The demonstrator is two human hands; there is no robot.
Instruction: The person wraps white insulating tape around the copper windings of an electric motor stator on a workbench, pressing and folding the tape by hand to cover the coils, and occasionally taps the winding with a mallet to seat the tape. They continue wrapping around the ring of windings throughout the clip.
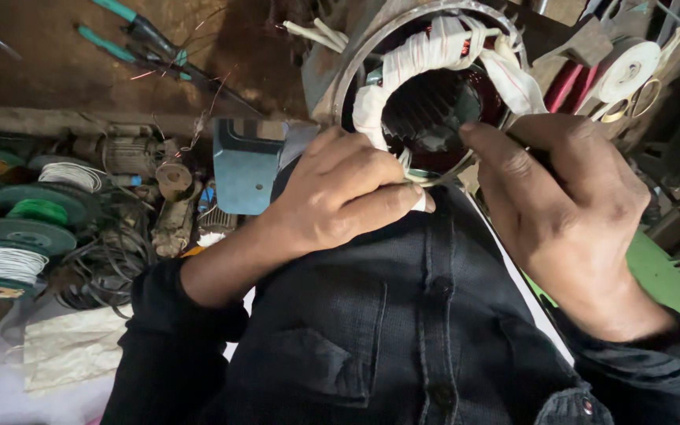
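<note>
A round motor stator with a metal rim rests against my dark shirt, its windings wrapped in white cloth tape. My left hand is curled at the lower edge of the winding, pinching the white tape end. On the right side of the bore, my right hand pinches a thin metal needle-like tool that points left toward my left fingertips.
Green spools of wire stand at the left with a tangle of cables. A blue metal bracket lies beside the stator. Teal-handled tools lie on the brown surface above. A roll of white tape is at the upper right.
</note>
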